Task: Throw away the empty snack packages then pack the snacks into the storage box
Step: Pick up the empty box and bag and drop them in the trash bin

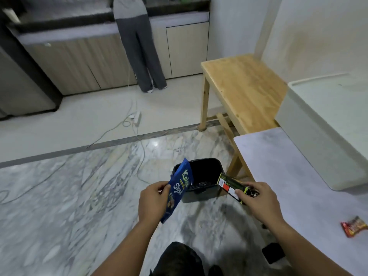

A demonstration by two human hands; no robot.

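My left hand grips a flat blue snack bag, held upright with its top corner at the left rim of a black trash bin on the floor. In my right hand is a dark green snack box, its end pointing over the bin's right side. A large white storage box stands on the white table to the right. One red snack packet lies near the table's right edge.
A wooden bench stands behind the table. White cables and a power strip trail across the marble floor. A person in grey trousers stands at the far kitchen counter. My knee shows at the bottom.
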